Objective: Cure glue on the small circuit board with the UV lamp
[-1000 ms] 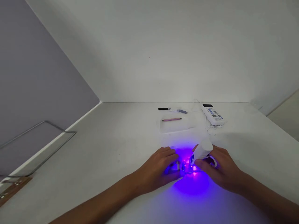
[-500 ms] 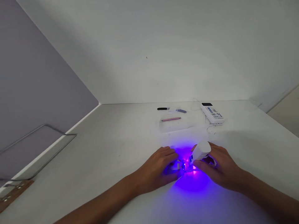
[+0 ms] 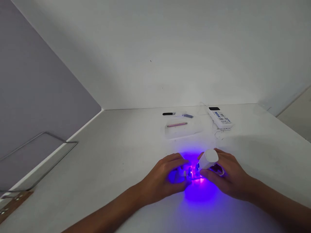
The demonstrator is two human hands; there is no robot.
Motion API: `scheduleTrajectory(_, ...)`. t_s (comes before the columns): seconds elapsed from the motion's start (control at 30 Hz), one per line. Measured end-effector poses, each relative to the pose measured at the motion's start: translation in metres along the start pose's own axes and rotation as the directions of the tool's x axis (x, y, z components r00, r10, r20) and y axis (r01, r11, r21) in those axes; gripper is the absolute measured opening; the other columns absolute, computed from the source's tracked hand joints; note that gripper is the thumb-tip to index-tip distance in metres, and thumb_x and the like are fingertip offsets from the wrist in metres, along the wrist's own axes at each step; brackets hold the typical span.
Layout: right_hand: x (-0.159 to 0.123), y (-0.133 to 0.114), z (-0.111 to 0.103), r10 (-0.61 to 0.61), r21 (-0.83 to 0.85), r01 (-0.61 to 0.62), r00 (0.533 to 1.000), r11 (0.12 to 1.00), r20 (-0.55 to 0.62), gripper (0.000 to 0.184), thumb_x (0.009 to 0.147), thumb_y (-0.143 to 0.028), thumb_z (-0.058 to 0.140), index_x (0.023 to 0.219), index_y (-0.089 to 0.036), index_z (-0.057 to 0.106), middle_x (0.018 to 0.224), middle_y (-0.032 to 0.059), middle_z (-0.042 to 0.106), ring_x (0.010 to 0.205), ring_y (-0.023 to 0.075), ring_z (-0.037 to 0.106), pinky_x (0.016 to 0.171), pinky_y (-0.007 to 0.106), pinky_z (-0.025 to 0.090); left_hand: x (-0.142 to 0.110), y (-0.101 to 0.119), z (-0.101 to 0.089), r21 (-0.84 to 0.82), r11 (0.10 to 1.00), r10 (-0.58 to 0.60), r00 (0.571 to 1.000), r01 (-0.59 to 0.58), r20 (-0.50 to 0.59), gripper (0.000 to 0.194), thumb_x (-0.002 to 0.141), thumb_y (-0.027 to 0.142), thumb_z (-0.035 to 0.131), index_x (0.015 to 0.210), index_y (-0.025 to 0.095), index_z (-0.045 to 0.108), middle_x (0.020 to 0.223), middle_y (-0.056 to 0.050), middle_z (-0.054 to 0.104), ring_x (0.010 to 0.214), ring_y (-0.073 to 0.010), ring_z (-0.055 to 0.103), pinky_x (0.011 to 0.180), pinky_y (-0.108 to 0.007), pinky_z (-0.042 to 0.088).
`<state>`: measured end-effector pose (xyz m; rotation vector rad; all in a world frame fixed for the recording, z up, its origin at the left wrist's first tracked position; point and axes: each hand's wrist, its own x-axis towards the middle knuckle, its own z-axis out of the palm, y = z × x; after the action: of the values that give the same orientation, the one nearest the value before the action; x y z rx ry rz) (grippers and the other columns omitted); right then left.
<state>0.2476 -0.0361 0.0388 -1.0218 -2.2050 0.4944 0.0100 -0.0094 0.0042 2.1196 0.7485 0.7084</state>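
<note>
My right hand (image 3: 224, 176) is closed around a small white lamp (image 3: 207, 160) that throws violet light down onto the white table (image 3: 116, 161). Its lit end points left and down at a tiny object (image 3: 188, 173) lying between my hands. My left hand (image 3: 165, 176) rests on the table with its fingers curled over that object, pinching it; the glare hides what it is. Both hands nearly touch at the glowing spot.
Behind my hands lie a clear flat case with a pink stick (image 3: 177, 124), a black-capped pen (image 3: 177, 114) and a white remote-like device (image 3: 220, 117) with a thin cord. A wire frame (image 3: 41, 155) sits at the left against a grey partition.
The hands have drawn slightly closer together over the lit spot. The lamp has stayed on the object. The view has shifted a little.
</note>
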Motion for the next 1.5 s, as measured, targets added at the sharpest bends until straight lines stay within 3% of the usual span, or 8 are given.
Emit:
scheduleTrajectory(0.37, 0.0009, -0.0013, -0.0005, 0.001, 0.029, -0.002, 1.0, 1.0, 0.02, 0.04, 0.108, -0.043, 0.048, 0.079, -0.019, 0.06, 0.074, 0.0023, 0.069, 0.059, 0.0126, 0.053, 0.06, 0.025, 0.043, 0.0013, 0.0, 0.0006, 0.007, 1.0, 0.008, 1.0, -0.008, -0.003, 0.011, 0.09, 0.022, 0.071, 0.1, 0.018, 0.07, 0.089, -0.003, 0.062, 0.077, -0.017, 0.054, 0.068, -0.028, 0.044)
scheduleTrajectory(0.77, 0.0005, -0.0006, 0.0001, 0.008, 0.058, -0.01, 1.0, 0.998, 0.028, 0.038, 0.107, -0.042, 0.049, 0.081, -0.019, 0.062, 0.067, -0.0004, 0.064, 0.059, 0.0129, 0.052, 0.06, 0.025, 0.042, 0.0006, 0.0002, -0.0002, 0.003, 1.0, -0.012, 1.0, 0.012, 0.007, 0.006, 0.09, 0.02, 0.071, 0.095, 0.018, 0.068, 0.085, -0.001, 0.058, 0.075, -0.0152, 0.052, 0.067, -0.027, 0.041)
scheduleTrajectory(1.07, -0.0009, -0.0002, 0.001, -0.014, 0.03, 0.014, 1.0, 0.999, -0.014, 0.034, 0.107, -0.04, 0.051, 0.082, -0.019, 0.06, 0.067, -0.0011, 0.061, 0.055, 0.0115, 0.048, 0.055, 0.023, 0.04, 0.0009, 0.0024, -0.0016, 0.046, 0.998, -0.05, 0.998, 0.049, 0.027, 0.016, 0.085, 0.018, 0.073, 0.099, 0.018, 0.066, 0.086, 0.0, 0.059, 0.076, -0.0167, 0.052, 0.069, -0.029, 0.041)
scheduleTrajectory(1.2, -0.0004, -0.0001, 0.0012, -0.016, 0.026, 0.016, 1.0, 1.0, -0.02, 0.032, 0.106, -0.04, 0.052, 0.083, -0.019, 0.061, 0.068, -0.0011, 0.062, 0.055, 0.0116, 0.049, 0.056, 0.023, 0.04, 0.0035, 0.0031, -0.0015, 0.075, 0.996, -0.06, 0.997, 0.056, 0.051, 0.01, 0.084, 0.016, 0.072, 0.088, 0.018, 0.064, 0.084, -0.001, 0.059, 0.075, -0.0167, 0.051, 0.067, -0.029, 0.041)
scheduleTrajectory(1.5, 0.0009, 0.0004, 0.0007, -0.032, 0.017, 0.032, 0.999, 0.999, -0.022, 0.032, 0.106, -0.037, 0.052, 0.082, -0.019, 0.061, 0.066, -0.001, 0.062, 0.056, 0.0119, 0.05, 0.056, 0.024, 0.041, 0.001, -0.0008, 0.0, 0.117, 0.992, -0.055, 0.996, 0.048, 0.064, 0.003, 0.087, 0.017, 0.07, 0.09, 0.018, 0.068, 0.09, -0.003, 0.062, 0.081, -0.0189, 0.055, 0.072, -0.03, 0.044)
